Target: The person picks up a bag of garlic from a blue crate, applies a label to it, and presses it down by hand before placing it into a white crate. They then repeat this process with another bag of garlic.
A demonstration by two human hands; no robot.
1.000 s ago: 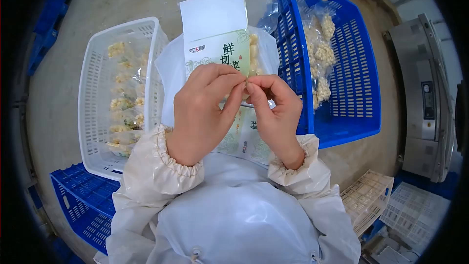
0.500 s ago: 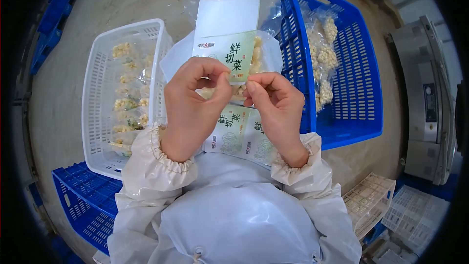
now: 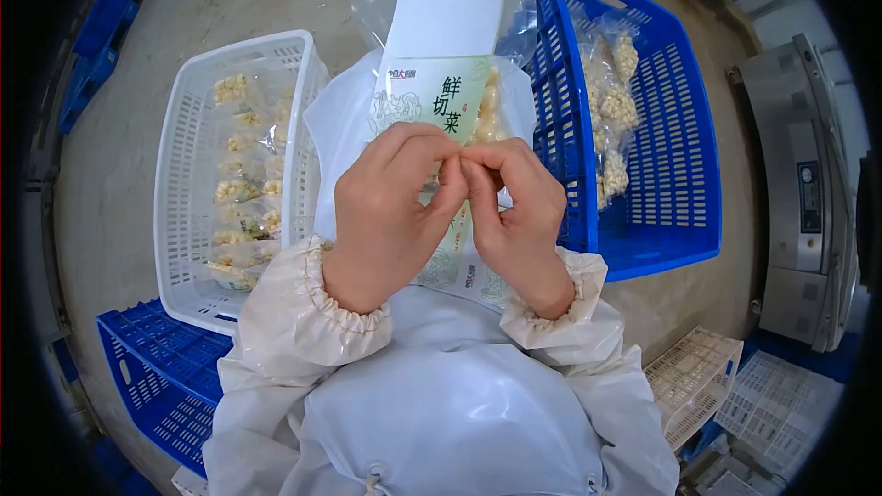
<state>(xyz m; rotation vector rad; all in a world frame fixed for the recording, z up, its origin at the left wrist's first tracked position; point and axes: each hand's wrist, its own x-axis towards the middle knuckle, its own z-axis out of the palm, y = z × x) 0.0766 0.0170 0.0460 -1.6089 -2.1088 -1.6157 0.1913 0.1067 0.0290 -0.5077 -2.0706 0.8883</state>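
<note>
My left hand (image 3: 390, 207) and right hand (image 3: 514, 211) pinch the label (image 3: 432, 101) at its lower edge, above my lap, fingertips touching. It looks thin, light and floppy, so gripping the edge seems best.

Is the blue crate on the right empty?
No: the blue crate holds a clear bag of pale vegetable pieces lying along its left side.
</note>
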